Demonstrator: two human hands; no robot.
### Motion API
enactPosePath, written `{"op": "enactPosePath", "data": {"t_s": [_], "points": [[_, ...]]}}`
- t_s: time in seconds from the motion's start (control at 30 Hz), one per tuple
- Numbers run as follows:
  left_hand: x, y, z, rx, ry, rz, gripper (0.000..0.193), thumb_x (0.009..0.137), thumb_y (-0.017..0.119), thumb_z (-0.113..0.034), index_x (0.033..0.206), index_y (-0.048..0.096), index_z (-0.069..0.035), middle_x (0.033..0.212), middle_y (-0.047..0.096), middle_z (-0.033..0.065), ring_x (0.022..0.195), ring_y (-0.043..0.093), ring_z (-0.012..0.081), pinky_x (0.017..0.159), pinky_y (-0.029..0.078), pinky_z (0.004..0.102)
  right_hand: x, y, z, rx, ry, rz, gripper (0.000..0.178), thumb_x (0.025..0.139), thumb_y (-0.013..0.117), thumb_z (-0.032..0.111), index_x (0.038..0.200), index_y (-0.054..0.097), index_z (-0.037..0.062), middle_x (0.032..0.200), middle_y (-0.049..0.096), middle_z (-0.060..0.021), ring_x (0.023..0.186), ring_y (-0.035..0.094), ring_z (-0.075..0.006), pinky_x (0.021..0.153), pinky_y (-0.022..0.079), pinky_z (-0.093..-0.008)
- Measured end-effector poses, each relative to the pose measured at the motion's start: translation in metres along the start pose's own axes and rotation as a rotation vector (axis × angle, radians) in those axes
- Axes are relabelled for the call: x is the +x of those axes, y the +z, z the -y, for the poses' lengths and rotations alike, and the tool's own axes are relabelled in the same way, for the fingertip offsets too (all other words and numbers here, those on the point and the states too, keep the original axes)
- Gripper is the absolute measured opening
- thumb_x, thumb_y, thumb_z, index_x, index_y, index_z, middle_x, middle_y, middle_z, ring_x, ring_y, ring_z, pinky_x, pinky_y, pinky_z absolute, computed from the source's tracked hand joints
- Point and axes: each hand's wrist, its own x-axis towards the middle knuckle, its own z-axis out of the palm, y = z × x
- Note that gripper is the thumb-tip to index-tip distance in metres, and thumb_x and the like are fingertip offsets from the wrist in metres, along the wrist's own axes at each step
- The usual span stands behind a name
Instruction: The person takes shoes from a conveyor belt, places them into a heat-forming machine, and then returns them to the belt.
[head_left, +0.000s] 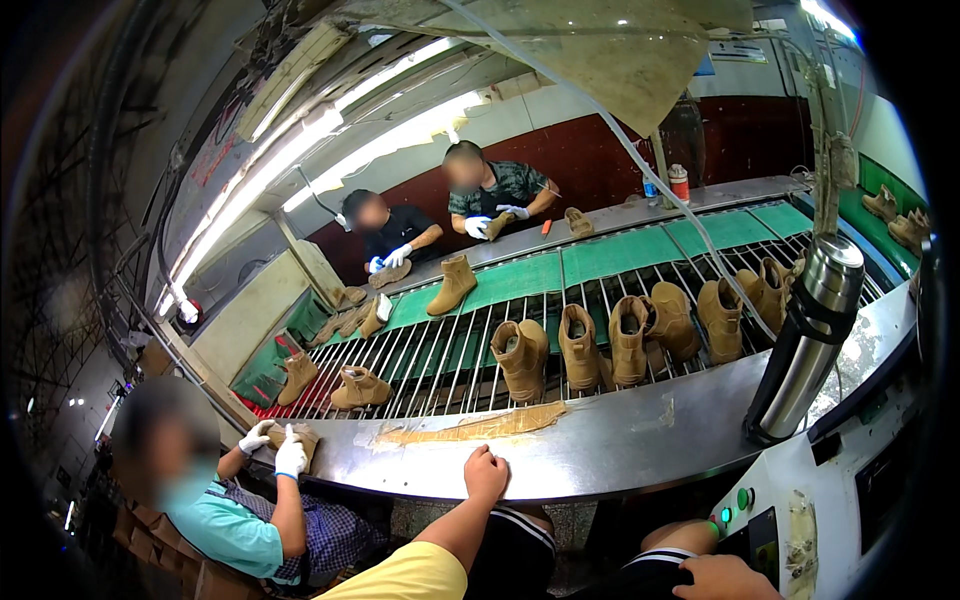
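My left hand (pixel 487 473), at the end of a yellow sleeve, rests on the near edge of the metal counter (pixel 620 440). Its fingers are curled in and nothing shows in them. At the lower edge, my right hand (pixel 728 578) lies over my dark shorts, partly cut off by the frame, its fingers loosely stretched. Beyond the left hand, a tan ankle boot (pixel 522 358) stands on the rod conveyor (pixel 450 375). To its right stand another tan boot (pixel 578 347) and several more in a row. Neither hand touches a boot.
A steel thermos (pixel 812 335) stands at the right, above a pale control box (pixel 800 490) with green buttons. Brown tape (pixel 480 425) covers part of the counter. At left, a gloved co-worker (pixel 235 520) handles a boot; two others work across the green belt (pixel 610 270).
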Motion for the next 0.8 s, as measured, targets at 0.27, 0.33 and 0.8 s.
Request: {"op": "enactPosePath", "data": {"t_s": [0.27, 0.33, 0.8], "points": [[-0.0008, 0.0043, 0.0050, -0.007, 0.027, -0.022, 0.021, 0.074, 0.058, -0.016, 0.067, 0.064, 0.003, 0.108, 0.063, 0.0221, 0.096, 0.060, 0.0366, 0.089, 0.047, 0.0421, 0.0004, 0.0018, -0.0017, -0.003, -0.016, -0.019, 0.051, 0.081, 0.060, 0.035, 0.120, 0.054, 0.0019, 0.113, 0.060, -0.0218, 0.104, 0.058, -0.0358, 0.090, 0.047, -0.0437], [-0.0006, 0.0070, 0.0039, -0.011, 0.027, -0.018, 0.021, 0.074, 0.058, -0.016, 0.067, 0.064, 0.003, 0.108, 0.064, 0.0218, 0.096, 0.060, 0.0364, 0.089, 0.046, 0.0420, 0.0005, 0.0029, -0.0038, -0.003, -0.021, -0.030, 0.051, 0.081, 0.060, 0.035, 0.119, 0.055, 0.0018, 0.113, 0.060, -0.0220, 0.103, 0.058, -0.0359, 0.089, 0.047, -0.0439], [-0.0011, 0.0012, 0.0020, 0.015, 0.028, -0.039, 0.019, 0.074, 0.059, -0.015, 0.066, 0.062, 0.002, 0.110, 0.063, 0.0199, 0.093, 0.061, 0.0351, 0.085, 0.049, 0.0399, 0.0001, -0.0030, 0.0009, -0.012, 0.020, 0.048, 0.053, 0.083, 0.059, 0.035, 0.125, 0.052, 0.0029, 0.120, 0.057, -0.0203, 0.110, 0.055, -0.0339, 0.093, 0.045, -0.0422]]}}
